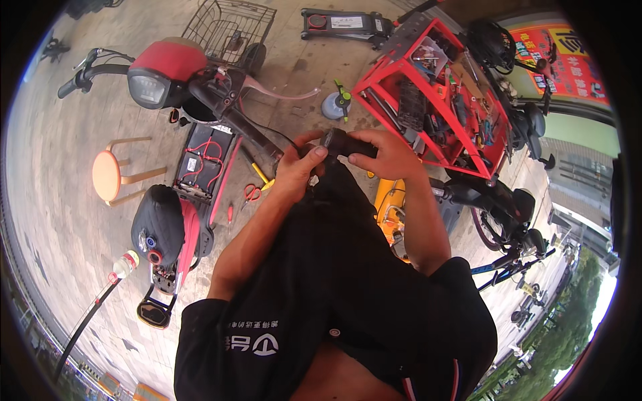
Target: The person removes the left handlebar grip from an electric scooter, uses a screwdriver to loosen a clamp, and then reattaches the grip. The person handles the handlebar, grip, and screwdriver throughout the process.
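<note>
Both my hands are together in front of my body around a short black cylinder with a wider end, which looks like a handlebar grip [339,142]. My left hand [299,168] closes on the wider end, thumb along its side. My right hand [388,155] wraps the narrower end. A thin black cable runs from the scooter toward my left hand; where it ends is hidden. The scooter's bare right handlebar [254,137] reaches close to my left fingers. The red electric scooter [167,67] stands at left, its battery box [202,160] uncovered, showing red wires.
A red tool cart [428,157] full of tools stands at right. Red-handled scissors [251,193], a red screwdriver [230,213] and a yellow-handled tool [259,173] lie on the paving. Around them are a wooden stool [107,177], a spray bottle [334,105] and a floor jack [348,23].
</note>
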Demonstrator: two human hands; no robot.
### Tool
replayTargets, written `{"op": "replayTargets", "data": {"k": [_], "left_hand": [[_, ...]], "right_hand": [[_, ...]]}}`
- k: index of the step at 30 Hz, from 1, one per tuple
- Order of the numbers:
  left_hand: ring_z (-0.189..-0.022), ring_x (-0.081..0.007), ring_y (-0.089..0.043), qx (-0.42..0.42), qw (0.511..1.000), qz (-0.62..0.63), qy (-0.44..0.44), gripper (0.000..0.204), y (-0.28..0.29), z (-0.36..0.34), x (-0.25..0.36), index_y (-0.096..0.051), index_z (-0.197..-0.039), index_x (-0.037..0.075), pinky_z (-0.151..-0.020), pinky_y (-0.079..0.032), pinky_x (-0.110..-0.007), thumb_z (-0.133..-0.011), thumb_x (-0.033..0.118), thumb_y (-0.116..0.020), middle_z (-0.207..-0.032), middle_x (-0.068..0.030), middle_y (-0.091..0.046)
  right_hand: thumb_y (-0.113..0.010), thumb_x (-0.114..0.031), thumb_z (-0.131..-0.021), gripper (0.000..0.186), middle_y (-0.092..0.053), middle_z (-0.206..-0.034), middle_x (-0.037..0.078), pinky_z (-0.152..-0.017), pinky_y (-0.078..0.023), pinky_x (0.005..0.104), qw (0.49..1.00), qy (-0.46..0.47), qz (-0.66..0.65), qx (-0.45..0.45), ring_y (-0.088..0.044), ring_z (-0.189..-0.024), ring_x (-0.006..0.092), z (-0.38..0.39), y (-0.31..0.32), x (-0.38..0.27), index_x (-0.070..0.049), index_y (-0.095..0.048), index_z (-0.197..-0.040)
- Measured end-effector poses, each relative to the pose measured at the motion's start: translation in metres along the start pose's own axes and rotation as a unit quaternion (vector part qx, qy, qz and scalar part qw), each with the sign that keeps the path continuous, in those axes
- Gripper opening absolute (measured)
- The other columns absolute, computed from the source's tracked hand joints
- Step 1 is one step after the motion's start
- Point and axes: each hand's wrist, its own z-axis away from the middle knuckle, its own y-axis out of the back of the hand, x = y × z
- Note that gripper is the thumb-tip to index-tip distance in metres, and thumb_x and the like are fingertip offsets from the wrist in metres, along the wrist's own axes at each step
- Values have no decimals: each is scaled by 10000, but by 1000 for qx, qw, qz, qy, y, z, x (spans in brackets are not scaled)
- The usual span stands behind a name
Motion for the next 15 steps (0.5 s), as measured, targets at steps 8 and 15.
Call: {"op": "replayTargets", "data": {"k": [8, 15], "left_hand": [[-546, -53, -450, 7, 996, -76, 53, 559, 3, -1, 4, -527, -1158, -39, -475, -345, -191, -764, 284, -757, -721, 9, -554], [-546, -51, -447, 72, 994, -87, 10, 524, -1, -1, 7, -544, -1096, -52, -474, -351, -195, -773, 307, -747, -749, -5, -565]], "right_hand": [[-727, -206, -710, 441, -620, -925, 160, -742, -470, 358, 982, 79, 173, 10, -596, -870, 323, -5, -8, -6, -31, -599, -1094], [-722, -233, -674, 397, -610, -877, 118, -705, -476, 393, 945, 134, 249, 163, -587, -835, 334, -7, -29, -9, -81, -627, -1027]]}}
